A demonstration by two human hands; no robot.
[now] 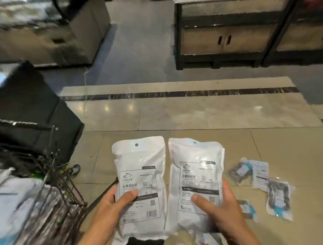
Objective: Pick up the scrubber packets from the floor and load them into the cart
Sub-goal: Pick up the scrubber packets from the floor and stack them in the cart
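L hand grips a white scrubber packet by its lower left edge, thumb across the printed front, fingers behind. R hand grips a second white packet the same way from its lower right, thumb on the front near the label. Both packets are held upright, side by side, edges just about touching, hang-holes at top, printed faces toward the camera, raised above the floor.

More packets lie on the tiled floor to the R of the held pair: a clear one w/ dark contents, a white label-type one just beside it, and another clear packet w/ blue print below those. A smaller one shows just past the R wrist, partly hidden. Another clear packet lies under the R hand's packet at bottom, mostly covered.

Wire cart stands at L, near the L forearm; white and clear packets sit piled inside it, blurred. A dark box-like shape stands behind the cart; can't tell what it is. Dark-framed display stand stands across the aisle at upper R, a grey cabinet unit at upper L. A dark marble strip runs across the tiles.
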